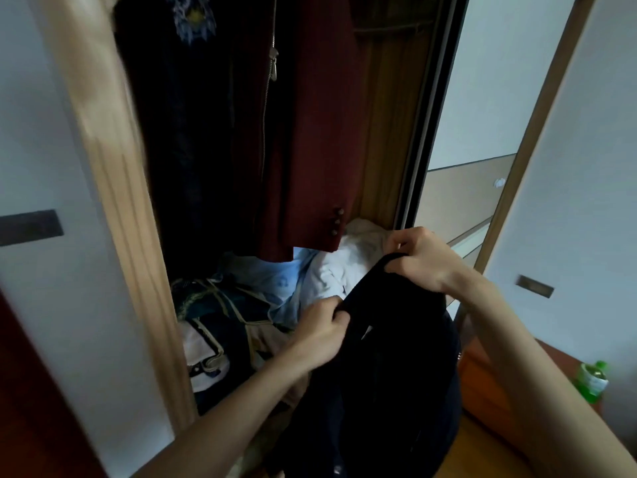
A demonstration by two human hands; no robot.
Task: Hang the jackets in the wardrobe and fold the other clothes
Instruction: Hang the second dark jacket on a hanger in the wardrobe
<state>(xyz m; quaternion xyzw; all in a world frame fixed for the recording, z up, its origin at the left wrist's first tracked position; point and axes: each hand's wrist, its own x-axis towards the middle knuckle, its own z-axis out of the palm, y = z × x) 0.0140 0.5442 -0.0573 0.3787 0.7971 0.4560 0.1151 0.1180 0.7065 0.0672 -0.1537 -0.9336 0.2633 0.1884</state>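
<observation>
Dark jacket [389, 374] held up at near right, before open wardrobe [382, 132]. Top edge pinched by left hand [319, 334] and right hand [418, 260], set apart, likely to spread shoulders for hanging. Maroon blazer [310, 132] already hung; crumpled clothes [282, 288] heaped below.

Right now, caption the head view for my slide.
Both hands, left hand and right hand, grip a dark garment before the open wardrobe.
</observation>
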